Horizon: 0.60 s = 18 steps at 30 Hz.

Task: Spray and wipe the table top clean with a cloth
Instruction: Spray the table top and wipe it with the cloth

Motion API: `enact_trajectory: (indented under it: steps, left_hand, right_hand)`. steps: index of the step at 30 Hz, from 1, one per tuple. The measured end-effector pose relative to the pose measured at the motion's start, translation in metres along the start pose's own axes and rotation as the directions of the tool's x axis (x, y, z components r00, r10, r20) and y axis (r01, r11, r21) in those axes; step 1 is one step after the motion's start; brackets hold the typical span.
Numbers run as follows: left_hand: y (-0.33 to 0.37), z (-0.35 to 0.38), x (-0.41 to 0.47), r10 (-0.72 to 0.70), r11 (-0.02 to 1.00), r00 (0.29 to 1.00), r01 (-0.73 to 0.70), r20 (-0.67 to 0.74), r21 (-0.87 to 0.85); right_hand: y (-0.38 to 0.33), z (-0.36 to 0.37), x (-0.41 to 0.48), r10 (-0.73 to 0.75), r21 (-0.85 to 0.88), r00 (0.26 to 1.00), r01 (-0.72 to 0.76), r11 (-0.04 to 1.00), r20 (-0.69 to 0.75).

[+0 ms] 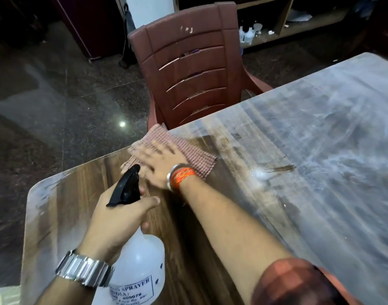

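I'm pressing the checked cloth (189, 151) flat with my right hand (161, 167), fingers (145, 154) spread (bit blurry), right at the worktop (320, 139) edge. It's overhanging, so pushing further out is probably dropping it. My left hand (116, 221) is gripping the spray bottle (142, 260), fingers curled round its neck, and risks clipping my forearm.
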State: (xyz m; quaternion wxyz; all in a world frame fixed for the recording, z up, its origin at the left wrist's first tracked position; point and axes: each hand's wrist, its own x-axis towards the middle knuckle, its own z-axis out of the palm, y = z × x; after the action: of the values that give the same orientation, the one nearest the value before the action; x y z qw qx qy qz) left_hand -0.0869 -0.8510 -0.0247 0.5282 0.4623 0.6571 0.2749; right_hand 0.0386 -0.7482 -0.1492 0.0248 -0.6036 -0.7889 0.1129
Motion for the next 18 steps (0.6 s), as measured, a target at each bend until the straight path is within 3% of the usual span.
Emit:
enact_trajectory:
  steps: [3,6,9,11,13,15,18]
  left_hand:
    - [-0.006,-0.007,0.000,-0.035,0.999,0.999,0.035,-0.001,0.012]
    - [-0.008,-0.011,-0.003,-0.055,0.998,0.999,0.055,0.000,0.005]
    - [-0.007,-0.010,-0.006,-0.054,0.998,0.998,0.054,-0.009,-0.014]
    - [-0.007,-0.007,-0.008,-0.063,0.998,0.998,0.063,-0.017,-0.010]
    - [-0.003,0.003,-0.013,-0.079,0.997,0.997,0.079,0.002,-0.025]
    - [0.000,0.015,-0.020,-0.067,0.998,0.998,0.067,0.015,0.003]
    - [0.001,0.033,-0.034,-0.024,0.997,0.998,0.019,0.062,0.072]
  right_hand:
    - [0.090,-0.008,0.003,0.271,0.028,0.956,-0.270,0.963,-0.111]
    - [0.172,-0.023,-0.024,0.578,0.092,0.813,-0.572,0.815,-0.071]
    - [0.178,-0.024,-0.031,0.676,0.116,0.734,-0.668,0.735,-0.058]
    - [0.151,-0.021,-0.032,0.620,0.103,0.783,-0.614,0.783,-0.046]
    - [0.111,-0.015,-0.045,0.421,0.031,0.907,-0.420,0.907,-0.032]
    - [0.061,-0.004,-0.073,0.174,0.001,0.985,-0.174,0.985,0.019]
    - [0.020,0.007,-0.131,-0.057,-0.016,0.996,0.058,0.998,0.074]
